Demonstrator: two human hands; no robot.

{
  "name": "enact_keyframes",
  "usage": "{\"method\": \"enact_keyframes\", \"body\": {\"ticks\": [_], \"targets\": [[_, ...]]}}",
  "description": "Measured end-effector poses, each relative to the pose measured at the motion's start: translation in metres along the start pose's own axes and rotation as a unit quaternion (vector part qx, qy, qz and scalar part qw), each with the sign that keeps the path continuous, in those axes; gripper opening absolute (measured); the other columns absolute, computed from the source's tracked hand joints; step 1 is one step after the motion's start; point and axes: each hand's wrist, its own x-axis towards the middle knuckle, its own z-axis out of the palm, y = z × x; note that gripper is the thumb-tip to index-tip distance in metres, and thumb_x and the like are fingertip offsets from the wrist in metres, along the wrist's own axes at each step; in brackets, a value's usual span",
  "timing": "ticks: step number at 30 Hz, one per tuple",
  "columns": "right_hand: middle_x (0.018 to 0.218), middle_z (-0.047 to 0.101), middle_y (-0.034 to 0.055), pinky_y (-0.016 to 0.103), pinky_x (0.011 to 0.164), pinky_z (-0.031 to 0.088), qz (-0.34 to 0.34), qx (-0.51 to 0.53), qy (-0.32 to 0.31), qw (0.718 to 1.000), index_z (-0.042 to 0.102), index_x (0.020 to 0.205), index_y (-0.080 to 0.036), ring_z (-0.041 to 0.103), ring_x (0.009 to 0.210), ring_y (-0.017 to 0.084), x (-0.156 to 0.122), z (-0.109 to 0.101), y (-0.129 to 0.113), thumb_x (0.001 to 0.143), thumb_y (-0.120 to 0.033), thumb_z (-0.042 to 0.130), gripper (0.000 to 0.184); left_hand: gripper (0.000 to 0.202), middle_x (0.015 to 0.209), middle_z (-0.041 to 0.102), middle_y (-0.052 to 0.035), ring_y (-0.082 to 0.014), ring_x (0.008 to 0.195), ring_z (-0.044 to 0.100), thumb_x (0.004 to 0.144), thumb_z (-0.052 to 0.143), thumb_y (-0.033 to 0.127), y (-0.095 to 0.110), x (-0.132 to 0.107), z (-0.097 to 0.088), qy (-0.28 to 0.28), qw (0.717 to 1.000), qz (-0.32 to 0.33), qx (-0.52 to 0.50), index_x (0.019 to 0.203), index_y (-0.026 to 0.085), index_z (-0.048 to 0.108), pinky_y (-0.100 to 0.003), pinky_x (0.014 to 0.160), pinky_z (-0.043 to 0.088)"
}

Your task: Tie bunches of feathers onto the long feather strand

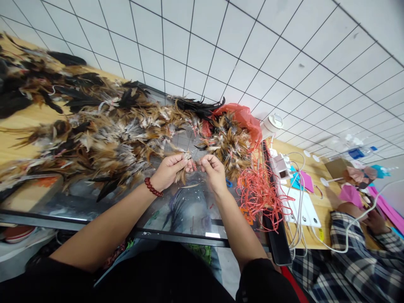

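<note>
My left hand (168, 170), with a dark red bead bracelet (152, 188) on its wrist, is closed round a small bunch of brown feathers (186, 165) above a glass-topped table (78, 208). My right hand (214, 170) is closed in a pinch at the same bunch, the two hands almost touching. A long heap of brown, white and black feathers (104, 130) lies just beyond the hands. A tangle of red string (257, 191) lies to the right of my right hand.
A red plastic bag (244, 118) sits behind a feather pile at the back right. A power strip (295, 206) with white cables lies on the wooden table (317, 172) to the right. A person in a plaid sleeve (353, 248) works there with pink paper (350, 194). A tiled wall stands behind.
</note>
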Motion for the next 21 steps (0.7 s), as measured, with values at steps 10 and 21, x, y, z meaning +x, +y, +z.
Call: {"method": "enact_keyframes", "body": {"ticks": [10, 21], "targets": [[0.066, 0.062, -0.0014, 0.029, 0.073, 0.046, 0.034, 0.009, -0.08, 0.996, 0.066, 0.078, -0.02, 0.056, 0.065, 0.013, -0.0084, 0.0082, -0.0057, 0.073, -0.043, 0.072, 0.024, 0.029, 0.063, 0.06, -0.002, -0.0102, 0.061, 0.054, 0.067, 0.079, 0.04, -0.007, 0.0024, -0.0061, 0.028, 1.0, 0.011, 0.009, 0.07, 0.013, 0.069, -0.022, 0.062, 0.045], [0.058, 0.052, -0.0039, 0.024, 0.058, 0.033, 0.045, 0.064, -0.03, 0.996, 0.061, 0.068, -0.019, 0.041, 0.055, 0.009, -0.005, 0.0047, 0.0023, 0.073, -0.03, 0.063, 0.012, 0.03, 0.058, 0.055, -0.0007, -0.0117, 0.062, 0.054, 0.066, 0.08, 0.038, 0.0016, 0.0002, 0.0007, 0.01, 0.999, 0.012, -0.039, 0.064, 0.012, 0.064, -0.025, 0.064, 0.045]]}}
